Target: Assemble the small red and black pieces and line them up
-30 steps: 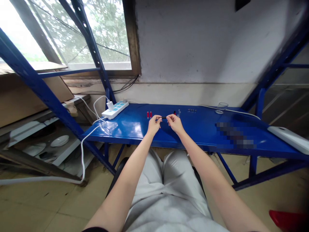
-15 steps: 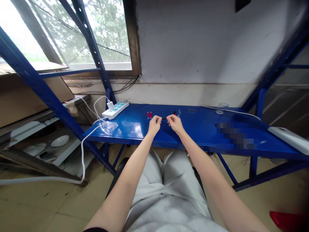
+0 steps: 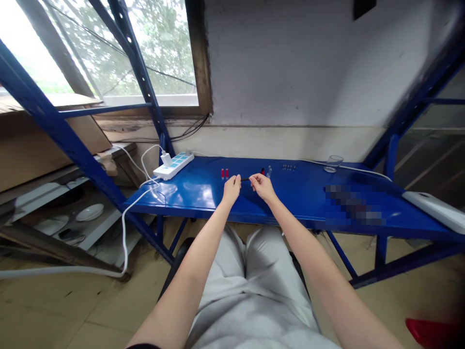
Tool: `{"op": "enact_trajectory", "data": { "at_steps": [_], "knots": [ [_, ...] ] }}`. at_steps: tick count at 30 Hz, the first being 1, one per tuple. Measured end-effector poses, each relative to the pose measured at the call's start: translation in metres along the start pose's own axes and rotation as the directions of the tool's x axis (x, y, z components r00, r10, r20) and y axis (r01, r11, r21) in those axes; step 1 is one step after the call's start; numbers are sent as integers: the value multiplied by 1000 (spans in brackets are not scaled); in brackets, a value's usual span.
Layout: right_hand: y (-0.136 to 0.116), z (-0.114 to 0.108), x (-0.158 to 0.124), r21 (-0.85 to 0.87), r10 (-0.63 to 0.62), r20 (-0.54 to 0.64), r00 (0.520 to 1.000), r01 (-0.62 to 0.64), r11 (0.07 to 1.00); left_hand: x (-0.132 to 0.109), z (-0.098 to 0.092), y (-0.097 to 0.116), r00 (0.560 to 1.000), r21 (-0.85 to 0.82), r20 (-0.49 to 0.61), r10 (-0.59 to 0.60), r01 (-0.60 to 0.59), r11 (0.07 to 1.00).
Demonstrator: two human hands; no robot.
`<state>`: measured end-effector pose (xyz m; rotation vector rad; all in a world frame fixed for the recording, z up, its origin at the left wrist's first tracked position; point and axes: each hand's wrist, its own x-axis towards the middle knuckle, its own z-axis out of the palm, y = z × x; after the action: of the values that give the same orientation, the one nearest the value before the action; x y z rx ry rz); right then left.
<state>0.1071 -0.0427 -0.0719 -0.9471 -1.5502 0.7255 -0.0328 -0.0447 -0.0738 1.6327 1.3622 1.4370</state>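
Note:
Both my hands are held over the blue metal shelf (image 3: pixel 203 191), pinching the two ends of a thin black rod (image 3: pixel 245 179). My left hand (image 3: pixel 231 188) grips its left end, my right hand (image 3: pixel 262 186) its right end. Just behind the hands stand two small red pieces (image 3: pixel 224 173). To their right are another red and black piece (image 3: pixel 262 171) and a small clear vial (image 3: pixel 269 170). A row of several tiny dark parts (image 3: pixel 288 166) lies further right.
A white power strip (image 3: pixel 173 165) with a plugged charger and white cable sits at the shelf's left end. A clear glass cup (image 3: pixel 333 162) stands at the back right, a white flat device (image 3: pixel 434 208) at the far right. Blue rack posts flank the shelf.
My two hands have drawn slightly closer together on the black rod. Nothing else on the shelf has moved.

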Motion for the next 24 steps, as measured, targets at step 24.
{"op": "enact_trajectory", "data": {
  "at_steps": [24],
  "knots": [
    [-6,-5,-1,132,44,-63,997,-35,991,6,-6,0,973,-396,18,-230,218,892]
  ]
}}
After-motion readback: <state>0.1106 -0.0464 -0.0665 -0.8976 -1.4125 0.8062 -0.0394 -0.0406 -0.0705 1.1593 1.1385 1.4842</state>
